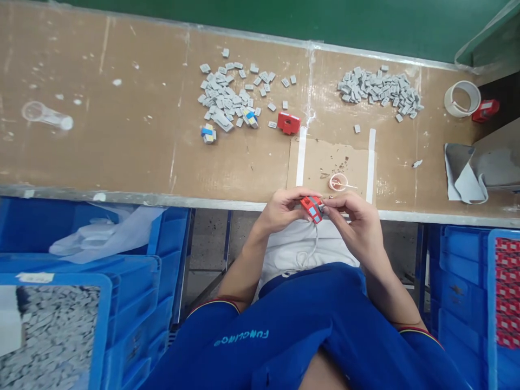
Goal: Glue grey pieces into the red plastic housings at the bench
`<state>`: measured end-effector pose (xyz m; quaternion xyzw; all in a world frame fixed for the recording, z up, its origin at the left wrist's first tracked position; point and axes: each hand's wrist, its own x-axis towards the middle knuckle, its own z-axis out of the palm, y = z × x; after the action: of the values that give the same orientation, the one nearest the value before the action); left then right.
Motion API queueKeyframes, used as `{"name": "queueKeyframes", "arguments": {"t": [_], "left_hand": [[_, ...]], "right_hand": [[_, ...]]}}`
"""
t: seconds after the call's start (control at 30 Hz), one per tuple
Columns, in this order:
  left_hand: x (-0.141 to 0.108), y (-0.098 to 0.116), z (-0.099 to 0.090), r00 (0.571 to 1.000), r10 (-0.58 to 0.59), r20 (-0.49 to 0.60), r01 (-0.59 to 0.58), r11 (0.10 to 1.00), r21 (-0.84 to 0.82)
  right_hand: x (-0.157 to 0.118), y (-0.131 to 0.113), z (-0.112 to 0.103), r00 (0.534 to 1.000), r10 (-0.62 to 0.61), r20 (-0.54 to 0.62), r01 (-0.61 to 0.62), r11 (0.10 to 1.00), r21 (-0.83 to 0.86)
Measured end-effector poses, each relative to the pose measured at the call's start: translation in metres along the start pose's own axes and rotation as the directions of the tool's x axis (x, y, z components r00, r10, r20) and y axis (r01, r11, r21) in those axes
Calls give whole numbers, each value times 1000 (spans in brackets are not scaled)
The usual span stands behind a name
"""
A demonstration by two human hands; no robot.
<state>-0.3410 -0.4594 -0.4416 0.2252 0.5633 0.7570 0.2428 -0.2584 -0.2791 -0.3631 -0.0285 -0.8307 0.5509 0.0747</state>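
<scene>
My left hand is closed around one end of a small red plastic toy part with light-blue window-like panels and a grey band. It is held just off the table's front edge, above my lap. At its right side, the fingertips of my right hand pinch a small grey piece against it; the fingers cover most of that piece. Just beyond my hands, a small clear cup with a thin stick in it stands on a taped cardboard sheet. Another red part lies farther back.
Loose grey pieces form a left pile and a right pile. Two blue-taped bundles lie near the left one. A tape roll stands at right. Blue crates hold grey pieces at left and red parts at right.
</scene>
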Motion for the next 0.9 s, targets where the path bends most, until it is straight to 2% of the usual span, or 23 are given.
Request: {"name": "queueKeyframes", "arguments": {"t": [0.2, 0.47, 0.57, 0.73, 0.8, 0.9], "left_hand": [[0, -3, 1, 996, 65, -56, -60, 994, 95], [-3, 0, 2, 994, 103, -35, -94, 975, 202], [-3, 4, -1, 994, 106, 0, -104, 973, 208], [0, 7, -2, 990, 97, 100, -112, 980, 162], [1, 6, -2, 992, 89, 93, -103, 981, 162], [0, 3, 0, 993, 111, 46, -118, 965, 235]], "right_hand": [[1, -3, 0, 998, -50, 27, 55, 980, -193], [-5, -12, 6, 990, -130, 56, 142, 892, -429], [-9, -12, 6, 991, -128, 47, 136, 928, -347], [-17, 0, 6, 999, -21, -42, 17, 995, -103], [-19, 5, 8, 996, -3, -87, -5, 995, -95], [-19, 10, 13, 992, -57, -108, 41, 989, -145]]}}
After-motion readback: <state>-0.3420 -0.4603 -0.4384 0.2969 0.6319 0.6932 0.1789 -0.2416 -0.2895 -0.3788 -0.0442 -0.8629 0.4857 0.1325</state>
